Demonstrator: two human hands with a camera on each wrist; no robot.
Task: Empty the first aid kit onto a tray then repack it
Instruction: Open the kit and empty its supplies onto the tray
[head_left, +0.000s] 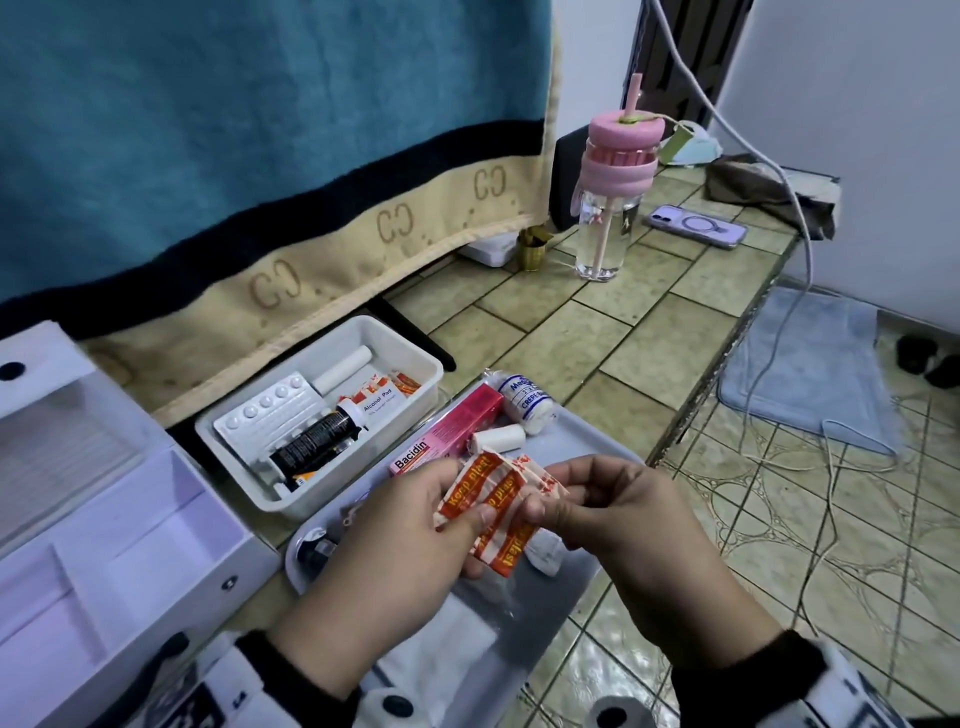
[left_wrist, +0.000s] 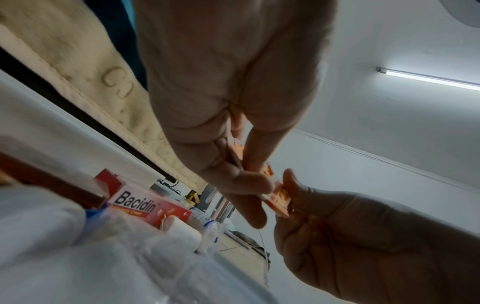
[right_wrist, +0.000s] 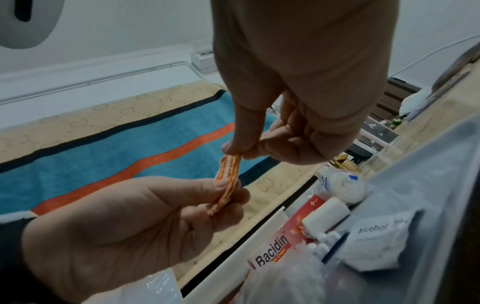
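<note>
Both hands hold a bunch of orange-and-white plaster strips (head_left: 493, 499) just above the grey tray (head_left: 545, 597). My left hand (head_left: 462, 525) pinches the strips (left_wrist: 279, 197) between thumb and fingers. My right hand (head_left: 556, 499) pinches their upper right end (right_wrist: 228, 176). On the tray lie a red Bacidin box (head_left: 447, 431), a crepe bandage (head_left: 524, 400) and a small white roll (head_left: 498, 439). The white first aid kit box (head_left: 156, 519) stands open at the left, its compartments bare. A white insert bin (head_left: 415, 353) holds a blister pack, a black tube, a roll and alcohol pads.
A blue towel (head_left: 260, 130) hangs behind the bin. Farther back on the tiled counter stand a pink-lidded bottle (head_left: 613, 197) and a purple phone (head_left: 696, 226). The counter edge (head_left: 727, 364) runs along the right, with floor, a mat and cables beyond.
</note>
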